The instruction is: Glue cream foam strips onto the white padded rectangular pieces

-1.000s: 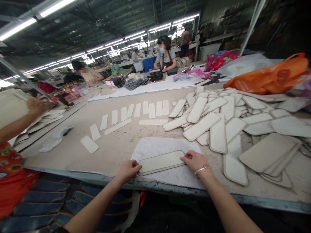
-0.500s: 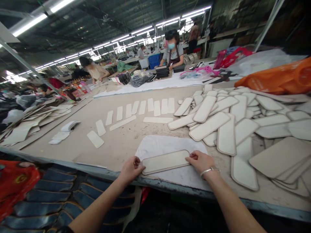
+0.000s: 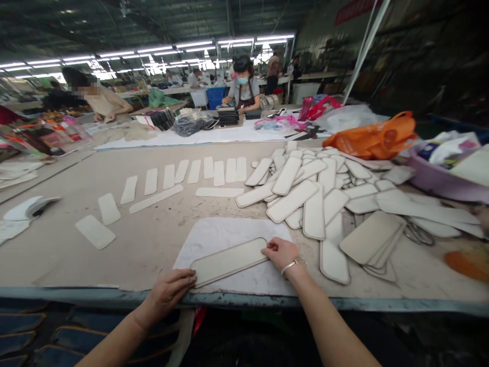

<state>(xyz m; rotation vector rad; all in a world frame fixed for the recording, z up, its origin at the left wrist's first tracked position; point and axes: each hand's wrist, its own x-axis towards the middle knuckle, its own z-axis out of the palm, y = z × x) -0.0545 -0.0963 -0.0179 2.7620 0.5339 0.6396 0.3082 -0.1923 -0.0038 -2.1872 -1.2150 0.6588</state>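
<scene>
A long pale panel with rounded corners and a dark edge (image 3: 229,261) lies slantwise over a white cloth (image 3: 206,232) at the table's front edge. My left hand (image 3: 171,289) is at the panel's left end, fingers close together along its edge, the thumb hidden. At the upper right corner, my right hand (image 3: 281,253) pinches the panel between thumb and fingers; a silver bangle circles that wrist. Just right of the cloth spreads a heap of similar edged panels (image 3: 294,201). Small white strips (image 3: 109,208) lie in an arc beyond the cloth.
Grey-beige panels (image 3: 369,237) are fanned out at the right. Behind the heap sit an orange bag (image 3: 369,138) and a purple basin (image 3: 431,173). Across the table a masked person (image 3: 244,94) works beside a black stack (image 3: 228,115). Another person (image 3: 97,99) stands at the far left.
The view has swung right, bringing the purple basin into sight. My left hand has gone from a thumb-and-finger pinch to straighter fingers at the panel's end. My right hand still pinches its corner.
</scene>
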